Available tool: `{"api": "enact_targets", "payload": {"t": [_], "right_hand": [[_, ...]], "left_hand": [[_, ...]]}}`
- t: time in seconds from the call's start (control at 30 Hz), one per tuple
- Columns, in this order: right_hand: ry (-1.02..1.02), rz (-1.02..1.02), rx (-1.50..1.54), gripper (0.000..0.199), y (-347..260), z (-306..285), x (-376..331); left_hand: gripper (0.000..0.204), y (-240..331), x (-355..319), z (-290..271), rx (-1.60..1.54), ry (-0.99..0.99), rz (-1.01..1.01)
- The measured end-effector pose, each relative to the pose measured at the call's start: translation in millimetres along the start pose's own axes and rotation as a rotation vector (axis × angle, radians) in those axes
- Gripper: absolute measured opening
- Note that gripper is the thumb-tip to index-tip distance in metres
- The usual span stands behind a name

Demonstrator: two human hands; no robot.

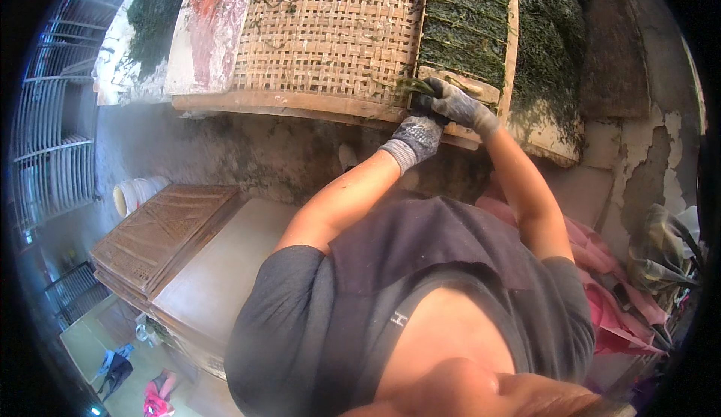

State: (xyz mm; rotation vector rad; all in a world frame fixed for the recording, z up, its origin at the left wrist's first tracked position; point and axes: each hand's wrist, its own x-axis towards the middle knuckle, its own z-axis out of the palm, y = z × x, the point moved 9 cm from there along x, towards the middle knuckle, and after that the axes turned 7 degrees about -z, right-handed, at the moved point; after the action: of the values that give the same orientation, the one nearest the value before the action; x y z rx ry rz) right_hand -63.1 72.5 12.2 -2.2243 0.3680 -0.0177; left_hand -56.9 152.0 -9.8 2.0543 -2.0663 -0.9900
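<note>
Both my hands wear grey-white gloves with dark fingers, and they meet at the near edge of a rack of drying panels. My left hand (419,135) is closed, its fingertips partly hidden behind the other hand. Just right of it, my right hand (461,106) bends its fingers round a small bunch of dark green strands (412,85), which look like seaweed. A narrow wooden-framed panel (512,42) lies beyond the right hand, covered with green strands (464,23). To the left is a woven bamboo mat (323,42) with a few loose strands on it.
More green strands cover a panel (548,38) on the right, beside a dark brown board (612,64). A white-and-red stained board (210,34) lies far left. Stacked brown boards (165,229), white buckets (139,194) and metal railings (56,109) stand leftward; pink cloth (601,267) lies right.
</note>
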Motion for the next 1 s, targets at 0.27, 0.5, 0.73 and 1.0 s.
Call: {"api": "enact_targets", "payload": {"t": [0.27, 0.5, 0.73, 1.0], "right_hand": [[0.199, 0.192, -0.156, 0.050, 26, -47, -95], [0.296, 0.294, -0.429, 0.052, -5, -42, -113], [0.488, 0.118, -0.435, 0.054, -23, -40, -127], [0.501, 0.193, 0.268, 0.045, -6, -29, -106]], "left_hand": [[0.047, -4, 2, -1, 0.022, 0.412, 0.171], [0.040, 20, -31, -34, 0.070, 0.464, 0.450], [0.041, 43, -47, -63, 0.157, 0.709, 0.464], [0.045, -8, -12, -22, 0.298, 0.567, 0.235]]}}
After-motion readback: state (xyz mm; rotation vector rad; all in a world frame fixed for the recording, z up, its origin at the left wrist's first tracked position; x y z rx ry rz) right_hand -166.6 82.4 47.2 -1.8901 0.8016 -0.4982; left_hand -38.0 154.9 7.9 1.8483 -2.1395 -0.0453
